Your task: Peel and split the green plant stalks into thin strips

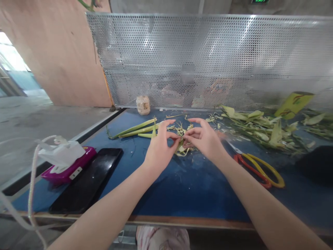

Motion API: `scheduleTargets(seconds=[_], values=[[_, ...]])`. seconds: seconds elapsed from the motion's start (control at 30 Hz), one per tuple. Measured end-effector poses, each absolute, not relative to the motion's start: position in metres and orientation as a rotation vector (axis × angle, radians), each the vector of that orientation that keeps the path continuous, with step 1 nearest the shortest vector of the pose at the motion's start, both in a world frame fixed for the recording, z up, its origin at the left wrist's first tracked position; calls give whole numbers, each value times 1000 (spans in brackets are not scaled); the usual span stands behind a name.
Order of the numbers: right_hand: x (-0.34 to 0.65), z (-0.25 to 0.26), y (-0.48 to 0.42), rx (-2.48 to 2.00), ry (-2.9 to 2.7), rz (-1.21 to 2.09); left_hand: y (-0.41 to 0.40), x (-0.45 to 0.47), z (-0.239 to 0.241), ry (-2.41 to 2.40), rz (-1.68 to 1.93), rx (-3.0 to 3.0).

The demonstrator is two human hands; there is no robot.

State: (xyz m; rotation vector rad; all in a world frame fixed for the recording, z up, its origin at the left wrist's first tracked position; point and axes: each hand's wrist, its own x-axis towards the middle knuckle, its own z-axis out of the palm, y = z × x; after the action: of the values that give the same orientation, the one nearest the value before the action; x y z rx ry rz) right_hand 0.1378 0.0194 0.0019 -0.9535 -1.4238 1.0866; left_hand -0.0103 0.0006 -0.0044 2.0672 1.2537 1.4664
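A loose, curled tangle of pale yellow-green plant scraps (181, 150) lies on the blue tabletop (187, 194).

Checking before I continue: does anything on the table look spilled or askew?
Plant scraps lie strewn across the tabletop on the right, beyond the scissors, rather than gathered. The yellow-green cylinder looks tilted, though the lens may exaggerate that.

– Make out the plant bit (181, 138) pinched between left hand (161, 146) and right hand (205, 139)?
– No, too small to tell.
– At the right edge?
– Can't identify the dark object (317, 165), cut off. Nor see the green sign (260, 1) whole, cropped up top.
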Motion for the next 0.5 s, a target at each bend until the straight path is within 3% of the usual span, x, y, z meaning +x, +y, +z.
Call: scheduleTargets(seconds=[0.5], values=[[137,1,18,-920,-1412,1106,1,-14,-8,1355,1489,2427]])
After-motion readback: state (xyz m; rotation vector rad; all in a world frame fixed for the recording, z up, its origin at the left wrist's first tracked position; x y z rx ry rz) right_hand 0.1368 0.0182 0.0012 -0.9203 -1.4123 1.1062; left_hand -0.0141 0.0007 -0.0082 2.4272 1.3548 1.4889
